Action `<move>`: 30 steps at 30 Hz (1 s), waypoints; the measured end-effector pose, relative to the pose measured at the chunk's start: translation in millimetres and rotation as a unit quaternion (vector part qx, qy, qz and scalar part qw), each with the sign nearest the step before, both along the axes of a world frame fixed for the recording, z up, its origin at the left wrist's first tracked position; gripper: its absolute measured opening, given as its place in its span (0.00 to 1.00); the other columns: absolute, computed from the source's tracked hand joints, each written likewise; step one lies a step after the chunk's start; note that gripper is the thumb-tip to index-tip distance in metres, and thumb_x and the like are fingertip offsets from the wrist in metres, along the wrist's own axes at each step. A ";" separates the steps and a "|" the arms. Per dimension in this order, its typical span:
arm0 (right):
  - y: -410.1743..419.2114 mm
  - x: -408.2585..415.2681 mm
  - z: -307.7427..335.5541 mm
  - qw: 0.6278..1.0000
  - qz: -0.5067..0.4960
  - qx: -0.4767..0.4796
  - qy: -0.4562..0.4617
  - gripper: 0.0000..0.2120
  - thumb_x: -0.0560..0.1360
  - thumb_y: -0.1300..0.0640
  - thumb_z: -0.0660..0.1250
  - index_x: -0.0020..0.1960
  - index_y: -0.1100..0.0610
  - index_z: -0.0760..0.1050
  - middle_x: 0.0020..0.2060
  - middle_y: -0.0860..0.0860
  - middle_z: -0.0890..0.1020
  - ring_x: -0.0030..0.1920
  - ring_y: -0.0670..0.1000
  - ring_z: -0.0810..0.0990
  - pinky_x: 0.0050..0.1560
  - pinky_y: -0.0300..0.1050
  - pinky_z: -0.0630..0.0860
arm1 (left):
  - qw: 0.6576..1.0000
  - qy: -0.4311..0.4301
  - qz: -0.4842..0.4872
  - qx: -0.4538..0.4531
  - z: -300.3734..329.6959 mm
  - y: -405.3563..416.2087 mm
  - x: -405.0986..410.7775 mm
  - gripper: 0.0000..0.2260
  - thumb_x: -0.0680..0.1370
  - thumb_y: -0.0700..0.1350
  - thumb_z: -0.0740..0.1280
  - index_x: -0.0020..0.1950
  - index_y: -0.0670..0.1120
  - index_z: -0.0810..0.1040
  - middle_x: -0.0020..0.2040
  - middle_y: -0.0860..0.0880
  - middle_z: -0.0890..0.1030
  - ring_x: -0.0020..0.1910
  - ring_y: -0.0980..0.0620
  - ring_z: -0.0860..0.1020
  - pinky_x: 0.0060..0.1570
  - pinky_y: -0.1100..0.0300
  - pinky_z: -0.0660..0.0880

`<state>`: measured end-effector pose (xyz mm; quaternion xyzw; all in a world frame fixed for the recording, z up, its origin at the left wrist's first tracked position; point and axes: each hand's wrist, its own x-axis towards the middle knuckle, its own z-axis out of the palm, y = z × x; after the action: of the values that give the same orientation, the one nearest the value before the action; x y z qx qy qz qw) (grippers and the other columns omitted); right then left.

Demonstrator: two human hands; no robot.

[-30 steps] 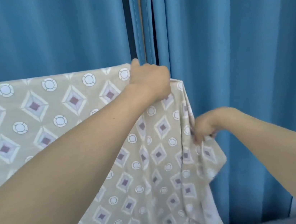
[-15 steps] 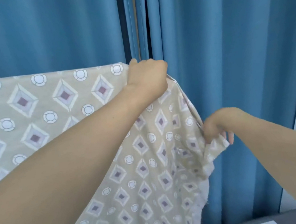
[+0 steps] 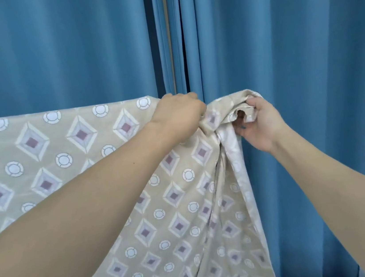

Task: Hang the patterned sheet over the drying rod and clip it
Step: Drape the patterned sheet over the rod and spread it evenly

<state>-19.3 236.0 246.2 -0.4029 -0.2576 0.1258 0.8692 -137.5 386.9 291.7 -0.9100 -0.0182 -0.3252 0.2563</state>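
- Both hands at top right corner of patterned sheet (image 3: pixel 68 158), draped before blue curtain (image 3: pixel 282 55).
- Left hand (image 3: pixel 177 118) curled, gripping top edge.
- Right hand (image 3: pixel 259 123) clutching bunched corner.

— The beige sheet with diamond and ring print (image 3: pixel 67 153)?
— Thin matt woven cloth, soft, creasing where bunched; its paler underside shows.
— And the blue curtain (image 3: pixel 280 44) behind?
— Heavier cloth — smooth, faint sheen, even folds.
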 end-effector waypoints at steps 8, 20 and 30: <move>24.2 -11.2 8.6 0.988 -0.040 -0.096 -0.117 0.06 0.76 0.58 0.62 0.41 0.55 0.73 0.30 0.50 0.76 0.31 0.48 0.73 0.39 0.45 0.72 | 0.999 0.003 0.039 0.008 2.5 -2.2 -9.4 0.12 0.77 0.52 0.58 0.36 0.48 0.68 0.34 0.50 0.72 0.43 0.45 0.74 0.51 0.50 0.62; 45.3 -31.4 0.6 0.940 -0.051 -0.207 -0.267 0.07 0.71 0.64 0.71 0.46 0.58 0.76 0.37 0.53 0.79 0.37 0.49 0.78 0.40 0.39 0.74 | 0.976 -0.152 0.093 -0.123 0.1 9.8 -28.7 0.06 0.79 0.47 0.56 0.51 0.47 0.70 0.46 0.44 0.80 0.46 0.44 0.70 0.50 0.49 0.61; 39.6 -38.7 -9.0 0.931 0.056 -0.246 -0.263 0.16 0.74 0.71 0.64 0.58 0.59 0.79 0.49 0.56 0.84 0.49 0.52 0.82 0.52 0.46 0.79 | 0.986 -0.111 0.009 -0.127 -0.7 13.6 -31.8 0.14 0.81 0.48 0.53 0.61 0.56 0.73 0.54 0.53 0.81 0.55 0.46 0.73 0.54 0.50 0.60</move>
<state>-58.0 275.6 237.2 -0.6081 -0.4598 0.1230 0.6353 -169.3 400.5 291.1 -0.8934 -0.0958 -0.4168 0.1376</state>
